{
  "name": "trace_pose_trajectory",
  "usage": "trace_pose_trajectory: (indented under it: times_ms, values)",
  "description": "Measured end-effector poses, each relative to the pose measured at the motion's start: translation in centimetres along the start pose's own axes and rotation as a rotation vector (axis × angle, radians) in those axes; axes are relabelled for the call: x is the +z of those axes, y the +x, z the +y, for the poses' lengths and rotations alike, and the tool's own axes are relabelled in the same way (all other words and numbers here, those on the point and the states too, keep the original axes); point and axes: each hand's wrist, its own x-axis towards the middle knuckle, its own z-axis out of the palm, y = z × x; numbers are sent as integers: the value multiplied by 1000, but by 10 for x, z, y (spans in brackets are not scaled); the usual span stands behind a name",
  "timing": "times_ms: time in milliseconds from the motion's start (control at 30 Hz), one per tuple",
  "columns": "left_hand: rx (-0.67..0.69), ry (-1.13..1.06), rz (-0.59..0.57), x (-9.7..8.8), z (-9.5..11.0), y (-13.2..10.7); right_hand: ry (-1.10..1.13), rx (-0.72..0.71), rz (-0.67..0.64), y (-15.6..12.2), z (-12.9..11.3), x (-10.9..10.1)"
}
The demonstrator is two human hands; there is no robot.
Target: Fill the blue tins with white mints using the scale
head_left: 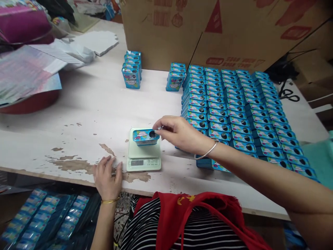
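A small blue tin (142,136) printed "Caramelo Macizo" stands on a pale green digital scale (144,152), with a dark round hole at the right of its top. My right hand (175,133) is at that hole, thumb and forefinger pinched together. Something small and whitish shows between the fingertips, too little to name. My left hand (108,177) lies flat near the table's front edge, left of the scale, with its fingers apart and nothing in it.
Rows of blue tins (218,104) fill the table's right side. Two short rows, one of several tins (131,74) and another group (175,80), stand before a large cardboard box (166,38). Papers (28,73) cover a red basin (33,102) at left. Packed tins (39,218) lie below the table.
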Motion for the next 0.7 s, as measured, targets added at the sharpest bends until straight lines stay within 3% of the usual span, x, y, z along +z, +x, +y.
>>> trace_pose_trajectory:
  times_ms: [233,433,533,700]
  values:
    - [10,-4,7,0,0,2,-179,-118,-59,9,-8,7]
    - [-10,-8,-8,0,0,0,-99,-171,62,-6,-9,-5]
    - [-8,-7,-10,0,0,0,-16,-111,72,-27,-8,-5]
    - [-17,-4,-14,-1,1,1,134,80,-119,-71,14,23]
